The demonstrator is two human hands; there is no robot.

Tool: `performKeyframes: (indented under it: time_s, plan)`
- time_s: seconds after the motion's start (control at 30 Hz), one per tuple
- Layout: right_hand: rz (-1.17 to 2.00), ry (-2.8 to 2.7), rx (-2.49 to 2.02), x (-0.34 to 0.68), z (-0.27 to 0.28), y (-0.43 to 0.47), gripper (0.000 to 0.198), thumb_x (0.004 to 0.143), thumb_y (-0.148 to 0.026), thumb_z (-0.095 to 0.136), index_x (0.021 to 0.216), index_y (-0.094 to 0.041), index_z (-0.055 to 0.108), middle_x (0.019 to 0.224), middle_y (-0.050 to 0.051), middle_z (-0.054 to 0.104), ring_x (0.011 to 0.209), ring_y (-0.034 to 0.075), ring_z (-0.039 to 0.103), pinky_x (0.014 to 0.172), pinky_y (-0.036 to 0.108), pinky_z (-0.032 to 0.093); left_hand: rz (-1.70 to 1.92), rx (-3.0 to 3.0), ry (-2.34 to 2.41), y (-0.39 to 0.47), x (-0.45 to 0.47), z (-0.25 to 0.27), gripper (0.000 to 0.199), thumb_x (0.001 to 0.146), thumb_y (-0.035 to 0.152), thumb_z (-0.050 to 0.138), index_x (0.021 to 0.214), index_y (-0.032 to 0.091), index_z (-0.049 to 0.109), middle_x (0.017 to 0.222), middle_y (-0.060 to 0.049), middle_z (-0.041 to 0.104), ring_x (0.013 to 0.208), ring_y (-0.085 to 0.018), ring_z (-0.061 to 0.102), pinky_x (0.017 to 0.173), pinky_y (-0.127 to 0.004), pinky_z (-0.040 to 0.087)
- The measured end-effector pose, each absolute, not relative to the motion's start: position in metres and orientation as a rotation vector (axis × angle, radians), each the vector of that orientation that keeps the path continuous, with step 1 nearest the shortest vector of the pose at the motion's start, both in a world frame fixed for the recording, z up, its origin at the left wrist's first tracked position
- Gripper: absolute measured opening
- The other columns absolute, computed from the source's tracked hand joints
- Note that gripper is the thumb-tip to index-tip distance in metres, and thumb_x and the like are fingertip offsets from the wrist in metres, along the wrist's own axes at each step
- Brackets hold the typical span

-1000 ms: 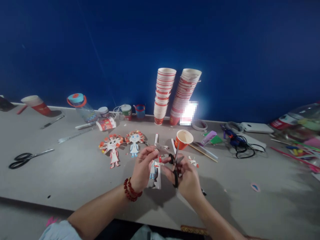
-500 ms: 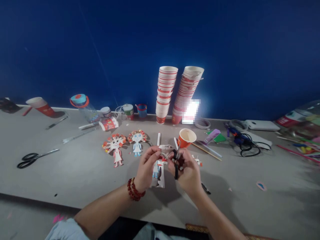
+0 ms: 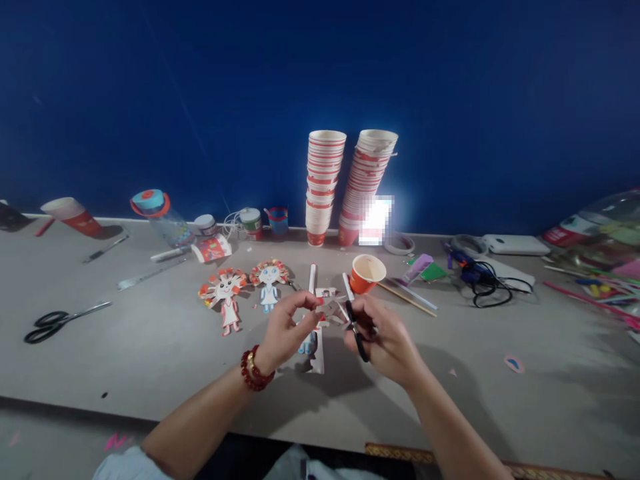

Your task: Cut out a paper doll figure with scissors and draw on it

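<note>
My left hand (image 3: 287, 330) pinches a small cut paper piece (image 3: 331, 309) with white strips and a bit of red, between thumb and fingertips. Black-handled scissors (image 3: 358, 337) are in my right hand (image 3: 387, 339), their blades tilted toward that paper. Fingers partly hide the scissor loops. Underneath, a paper figure in blue (image 3: 307, 343) lies over a white paper scrap (image 3: 317, 363), half covered by my left hand. Two more paper dolls, one in a red-edged dress (image 3: 229, 312) and one in blue (image 3: 269, 293), lie to the left.
An orange paper cup (image 3: 367, 275) stands just beyond my right hand. Two tall cup stacks (image 3: 326, 190) (image 3: 373, 167) rise at the blue wall. Another pair of scissors (image 3: 60, 323) rests far left. A cabled glue gun (image 3: 477, 273) lies right, near a clear bottle (image 3: 595, 220).
My hands have drawn slightly apart. The scissors have turned from nearly upright to tilted, with the blades toward the paper. The whole view has shifted a little.
</note>
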State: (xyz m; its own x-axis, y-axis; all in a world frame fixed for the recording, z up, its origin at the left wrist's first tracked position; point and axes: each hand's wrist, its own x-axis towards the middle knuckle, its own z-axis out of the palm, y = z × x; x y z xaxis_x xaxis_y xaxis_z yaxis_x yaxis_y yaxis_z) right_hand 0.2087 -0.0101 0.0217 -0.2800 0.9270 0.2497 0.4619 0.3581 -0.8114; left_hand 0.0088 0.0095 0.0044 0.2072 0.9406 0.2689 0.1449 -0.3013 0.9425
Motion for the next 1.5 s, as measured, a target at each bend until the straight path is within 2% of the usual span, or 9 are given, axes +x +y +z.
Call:
performKeyframes:
  time_s: [0.27, 0.53, 0.77, 0.9, 1.0, 1.07, 1.23, 1.33, 1.5]
  plan:
    - [0.773, -1.964, -1.179, 0.212, 0.030, -0.010, 0.017, 0.069, -0.011, 0.057, 0.079, -0.021, 0.048, 0.062, -0.008, 0.049, 0.051, 0.009, 0.037, 0.050, 0.020, 0.027, 1.149, 1.755, 0.987, 0.005, 0.003, 0.011, 0.015, 0.087, 0.027, 0.052, 0.093, 0.018, 0.062, 0.088, -0.004, 0.065, 0.084, -0.019, 0.058, 0.080, -0.029, 0.043]
    - [0.812, -1.941, -1.189, 0.214, 0.025, -0.008, 0.018, 0.068, -0.013, 0.059, 0.079, -0.022, 0.046, 0.058, -0.009, 0.040, 0.050, 0.009, 0.034, 0.049, 0.021, 0.027, 0.999, 1.738, 1.069, 0.011, 0.008, 0.012, 0.018, 0.088, 0.030, 0.055, 0.075, 0.018, 0.060, 0.072, 0.000, 0.062, 0.070, -0.014, 0.055, 0.068, -0.024, 0.041]
    - [0.795, -1.745, -1.223, 0.210, 0.013, -0.010, 0.017, 0.071, -0.013, 0.062, 0.080, -0.021, 0.050, 0.064, -0.006, 0.047, 0.050, 0.009, 0.036, 0.047, 0.021, 0.028, 0.950, 1.493, 0.992, 0.011, 0.013, 0.009, 0.021, 0.083, 0.032, 0.060, 0.070, 0.017, 0.053, 0.067, 0.002, 0.059, 0.065, -0.012, 0.053, 0.062, -0.021, 0.038]
    - [0.795, -1.583, -1.223, 0.207, 0.017, -0.011, 0.019, 0.076, -0.027, 0.068, 0.079, -0.021, 0.051, 0.065, -0.003, 0.051, 0.051, 0.011, 0.042, 0.046, 0.023, 0.033, 0.998, 1.379, 1.016, 0.010, 0.014, 0.006, 0.022, 0.083, 0.035, 0.061, 0.072, 0.017, 0.055, 0.067, 0.001, 0.061, 0.061, -0.011, 0.051, 0.059, -0.021, 0.037]
    - [0.935, -1.527, -1.238, 0.209, 0.019, -0.017, 0.030, 0.075, -0.042, 0.072, 0.081, -0.022, 0.050, 0.072, 0.001, 0.058, 0.053, 0.013, 0.046, 0.046, 0.025, 0.037, 1.076, 1.348, 1.051, 0.010, 0.014, 0.010, 0.025, 0.084, 0.037, 0.060, 0.070, 0.017, 0.055, 0.067, 0.000, 0.062, 0.061, -0.011, 0.050, 0.059, -0.022, 0.038]
    - [1.008, -1.552, -1.278, 0.214, 0.015, -0.025, 0.037, 0.072, -0.049, 0.074, 0.078, -0.022, 0.049, 0.068, 0.000, 0.057, 0.053, 0.014, 0.047, 0.046, 0.025, 0.037, 1.136, 1.298, 1.049, 0.010, 0.014, 0.013, 0.027, 0.083, 0.039, 0.061, 0.070, 0.017, 0.055, 0.068, -0.002, 0.063, 0.063, -0.012, 0.053, 0.061, -0.023, 0.040]
    - [1.445, -1.674, -1.185, 0.225, -0.005, -0.047, 0.050, 0.074, -0.067, 0.064, 0.077, -0.019, 0.050, 0.065, 0.002, 0.058, 0.055, 0.015, 0.053, 0.052, 0.025, 0.041, 1.255, 1.173, 1.025, 0.009, 0.015, 0.014, 0.025, 0.081, 0.038, 0.064, 0.070, 0.017, 0.055, 0.066, 0.001, 0.058, 0.067, -0.013, 0.056, 0.062, -0.024, 0.042]
    - [1.329, -1.681, -1.322, 0.230, -0.010, -0.051, 0.048, 0.074, -0.065, 0.064, 0.074, -0.020, 0.049, 0.062, 0.000, 0.055, 0.054, 0.014, 0.050, 0.051, 0.025, 0.039, 1.284, 1.145, 1.004, 0.009, 0.015, 0.013, 0.022, 0.081, 0.035, 0.064, 0.071, 0.017, 0.055, 0.066, 0.002, 0.055, 0.066, -0.012, 0.055, 0.062, -0.024, 0.041]
    - [0.940, -1.867, -1.564, 0.239, -0.008, -0.044, 0.048, 0.068, -0.054, 0.075, 0.060, -0.022, 0.041, 0.052, -0.006, 0.039, 0.049, 0.011, 0.034, 0.046, 0.023, 0.027, 1.320, 1.049, 0.959, 0.009, 0.013, 0.013, 0.018, 0.077, 0.032, 0.066, 0.074, 0.018, 0.056, 0.066, 0.002, 0.058, 0.067, -0.012, 0.056, 0.065, -0.024, 0.042]
